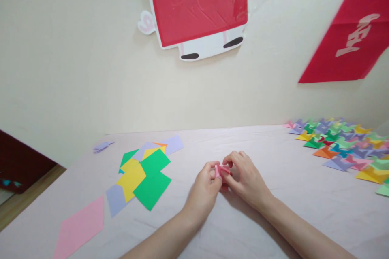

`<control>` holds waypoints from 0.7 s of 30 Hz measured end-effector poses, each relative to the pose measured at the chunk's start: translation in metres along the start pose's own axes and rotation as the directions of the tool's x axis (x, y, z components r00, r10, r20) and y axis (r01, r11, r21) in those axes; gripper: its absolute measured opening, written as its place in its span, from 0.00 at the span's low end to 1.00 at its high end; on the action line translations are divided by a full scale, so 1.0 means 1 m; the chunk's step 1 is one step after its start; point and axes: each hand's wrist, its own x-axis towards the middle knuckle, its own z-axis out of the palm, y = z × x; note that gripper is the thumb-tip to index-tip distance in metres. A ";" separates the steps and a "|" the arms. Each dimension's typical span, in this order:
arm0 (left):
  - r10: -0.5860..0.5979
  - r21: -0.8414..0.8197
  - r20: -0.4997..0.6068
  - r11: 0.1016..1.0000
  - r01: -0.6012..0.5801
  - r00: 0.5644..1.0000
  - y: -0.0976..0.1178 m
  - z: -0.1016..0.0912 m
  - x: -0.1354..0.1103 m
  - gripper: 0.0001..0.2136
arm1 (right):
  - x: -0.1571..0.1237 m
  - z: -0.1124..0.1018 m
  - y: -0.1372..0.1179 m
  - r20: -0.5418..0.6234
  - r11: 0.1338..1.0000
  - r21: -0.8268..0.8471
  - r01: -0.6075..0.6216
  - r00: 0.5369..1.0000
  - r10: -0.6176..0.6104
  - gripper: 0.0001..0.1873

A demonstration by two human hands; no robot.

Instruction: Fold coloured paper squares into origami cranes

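Between my two hands is a small piece of folded pink paper [223,170], held just above the pale cloth. My left hand [206,182] pinches its left side with thumb and fingers. My right hand [243,174] grips the right side, its thumb and index finger on the folds. Fingers cover much of the paper, so its full shape is hidden. Left of my hands lie loose paper squares, among them a green sheet [152,191], a yellow sheet [132,177] and a pink sheet [80,226].
Several rows of folded colourful paper figures [340,143] stand at the right. A folded lilac paper piece [103,146] lies at the far left of the pale cloth [146,236]. Behind rises a wall [106,68] with a red-and-white cutout [200,4] and a red banner [343,28].
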 end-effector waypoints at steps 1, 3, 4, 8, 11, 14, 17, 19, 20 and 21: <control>0.023 0.020 0.021 1.000 -0.023 1.000 0.000 0.000 0.000 0.13 | 0.000 0.000 -0.001 0.004 1.000 -0.016 0.012 1.000 -0.012 0.01; 0.051 0.036 0.049 0.998 -0.053 0.998 -0.001 0.000 0.000 0.10 | -0.001 -0.001 -0.004 0.022 0.999 -0.021 0.027 0.999 -0.027 0.02; 0.050 0.036 0.053 0.998 -0.052 0.997 -0.002 0.000 0.000 0.10 | -0.001 -0.001 -0.004 0.031 0.999 -0.010 0.033 0.999 -0.033 0.04; -0.008 0.039 0.054 0.999 0.006 0.999 -0.003 -0.002 0.001 0.13 | -0.002 -0.002 -0.004 0.040 0.993 0.119 0.015 0.999 -0.019 0.07; -0.022 0.040 0.055 0.999 0.020 0.998 -0.005 -0.003 0.002 0.15 | -0.002 -0.003 -0.003 0.036 0.985 0.171 -0.029 0.999 0.023 0.07; -0.002 0.052 0.057 0.999 0.000 0.998 -0.006 -0.002 0.002 0.14 | -0.002 -0.002 -0.002 0.073 0.982 0.172 -0.082 0.995 0.070 0.06; -0.001 0.065 0.056 0.998 -0.003 0.998 -0.008 -0.002 0.001 0.13 | -0.003 -0.002 -0.002 0.075 0.981 0.160 -0.107 0.993 0.096 0.07; -0.017 0.059 0.060 0.998 0.014 0.998 -0.008 -0.003 0.002 0.12 | -0.004 -0.002 -0.002 0.047 0.982 0.163 -0.091 0.995 0.085 0.07; -0.030 0.051 0.060 0.998 0.027 0.998 -0.008 -0.003 0.002 0.12 | -0.004 -0.003 -0.002 0.041 0.982 0.174 -0.076 0.997 0.070 0.08; -0.046 0.036 0.058 0.998 0.044 0.997 -0.007 -0.003 0.003 0.11 | -0.003 -0.004 -0.002 0.043 0.980 0.193 -0.058 0.998 0.051 0.09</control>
